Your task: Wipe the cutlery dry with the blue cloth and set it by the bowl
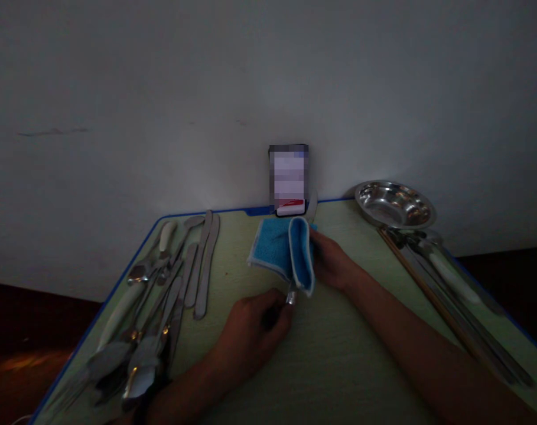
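Observation:
My left hand [253,330] is closed, its thumb and fingers pinching the shiny metal end of a table knife [312,206]. The blade's rounded end shows beyond a blue cloth [272,243] with a pale edge, which is folded around the middle of the knife and hides it. On the cloth's right side, my right hand [332,260] is closed on the fabric. Its fingertips are mostly hidden behind the fold. Both hands are over the middle of the pale green table [339,366].
Left of my hands lies a spread of knives [206,265], spoons and forks. A phone [289,177] leans against the wall at the back. A steel bowl [394,206] stands at the back right, with chopsticks [428,289] and more cutlery in front of it. Blue trim edges the table.

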{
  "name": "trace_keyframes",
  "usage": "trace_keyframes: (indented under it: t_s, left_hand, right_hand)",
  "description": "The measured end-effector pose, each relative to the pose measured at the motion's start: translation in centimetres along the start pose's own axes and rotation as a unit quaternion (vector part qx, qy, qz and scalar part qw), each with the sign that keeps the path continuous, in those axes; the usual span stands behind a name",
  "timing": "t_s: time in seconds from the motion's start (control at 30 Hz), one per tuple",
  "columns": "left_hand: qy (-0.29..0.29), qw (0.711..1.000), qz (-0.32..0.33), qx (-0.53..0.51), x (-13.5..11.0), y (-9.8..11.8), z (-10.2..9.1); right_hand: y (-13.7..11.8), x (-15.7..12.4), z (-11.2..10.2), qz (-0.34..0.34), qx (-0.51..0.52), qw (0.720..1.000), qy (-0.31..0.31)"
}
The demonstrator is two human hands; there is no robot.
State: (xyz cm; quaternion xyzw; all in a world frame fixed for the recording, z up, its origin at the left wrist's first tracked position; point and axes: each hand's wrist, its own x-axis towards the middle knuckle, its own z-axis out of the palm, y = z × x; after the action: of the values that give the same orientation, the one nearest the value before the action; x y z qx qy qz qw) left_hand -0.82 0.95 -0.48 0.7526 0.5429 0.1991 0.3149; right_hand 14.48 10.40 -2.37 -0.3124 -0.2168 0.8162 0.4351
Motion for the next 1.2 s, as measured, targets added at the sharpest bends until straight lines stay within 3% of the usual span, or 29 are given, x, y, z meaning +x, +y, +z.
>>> trace_keyframes:
  t_s: [0.33,0.57,0.7,0.9,1.2]
  left_hand:
    - [-0.049,0.997,0.056,-0.033,-0.1,-0.6,-0.4]
    - [-0.049,0.998,0.009,-0.035,0.5,-0.4,-0.5]
    - [-0.032,0.998,-0.014,0.060,0.7,-0.1,-0.2]
    - [-0.060,0.964,0.033,0.258,0.5,0.1,0.4]
    - [-0.094,0.946,0.066,0.303,-0.3,0.3,0.1]
  right_hand:
    - [-0.5,1.2,-0.4,-0.079,0.067,0.989,0.109]
    - [1.1,1.2,-0.3,-0.203,-0.032,0.961,0.186]
    - [2.2,0.6,0.2,-0.266,-0.130,0.935,0.197]
    - [2.5,0.4,0.3,-0.263,-0.182,0.925,0.207]
    - [1.2,1.2,-0.2,-0.242,-0.068,0.945,0.212]
